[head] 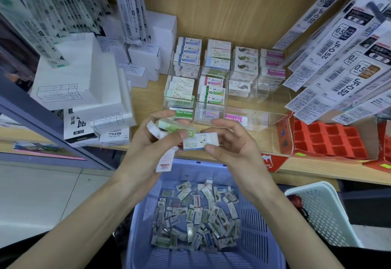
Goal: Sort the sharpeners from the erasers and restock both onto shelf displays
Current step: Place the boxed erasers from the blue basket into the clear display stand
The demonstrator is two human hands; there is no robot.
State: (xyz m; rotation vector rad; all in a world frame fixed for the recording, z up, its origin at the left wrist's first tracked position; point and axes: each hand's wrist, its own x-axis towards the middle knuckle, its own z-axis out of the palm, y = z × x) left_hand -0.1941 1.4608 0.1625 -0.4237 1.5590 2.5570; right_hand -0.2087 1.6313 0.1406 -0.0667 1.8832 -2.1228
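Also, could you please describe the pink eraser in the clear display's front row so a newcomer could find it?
On the wooden shelf above the blue basket stands a clear eraser display. In its front row, third compartment from the left, lies a pink Hard Eraser. Unlike the green Hard Eraser further left, its label reads upside down.

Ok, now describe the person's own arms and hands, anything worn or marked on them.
Both are bare. The left hand and right hand carry no gloves, rings or markings that show, and the nails look short and plain. The left forearm and right forearm show no sleeve, watch or bracelet up to the frame's edge.
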